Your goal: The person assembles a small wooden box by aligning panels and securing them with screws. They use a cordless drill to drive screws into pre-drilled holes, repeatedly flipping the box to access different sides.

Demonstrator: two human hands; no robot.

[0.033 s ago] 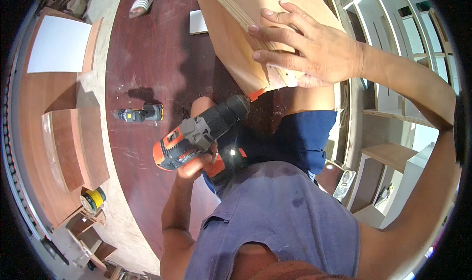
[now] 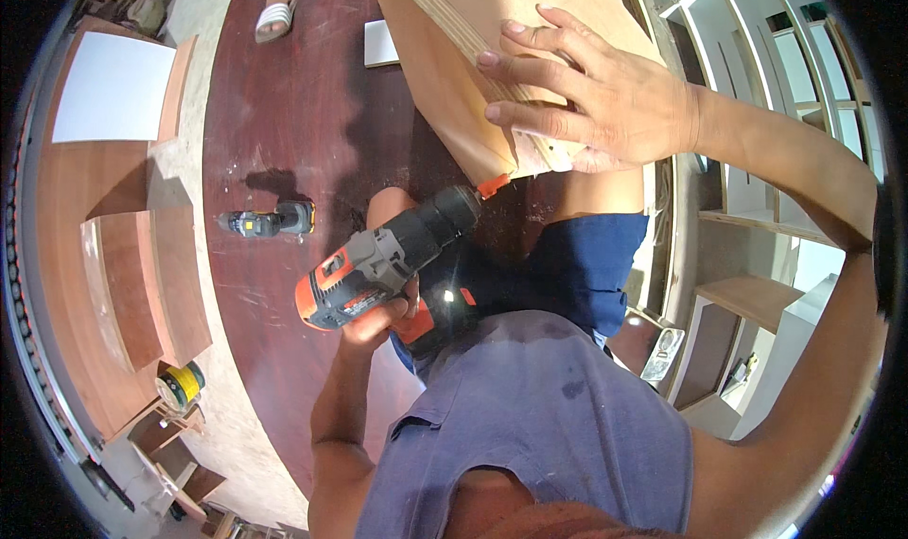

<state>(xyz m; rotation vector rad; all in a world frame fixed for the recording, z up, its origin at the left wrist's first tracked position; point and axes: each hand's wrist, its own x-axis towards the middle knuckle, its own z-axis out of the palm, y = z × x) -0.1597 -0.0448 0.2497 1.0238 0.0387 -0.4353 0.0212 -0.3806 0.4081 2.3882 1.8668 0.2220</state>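
Left hand (image 2: 378, 317) grips orange cordless drill (image 2: 378, 265), long axis pointing far-right, bit tip at near edge of tan plywood panel (image 2: 454, 85); right hand (image 2: 605, 104) lies open, fingers spread, flat on panel just beyond the tip, the nearer hand.

Drill bit tip (image 2: 492, 185) hidden under plywood panel (image 2: 454, 85), panel top cut off.

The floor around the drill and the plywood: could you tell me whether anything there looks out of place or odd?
A second drill lies on its side on the dark floor sheet, left loose beside the work. Pale dust is scattered around it. Otherwise the left hand grips the orange drill, and the right hand lies flat on the plywood.
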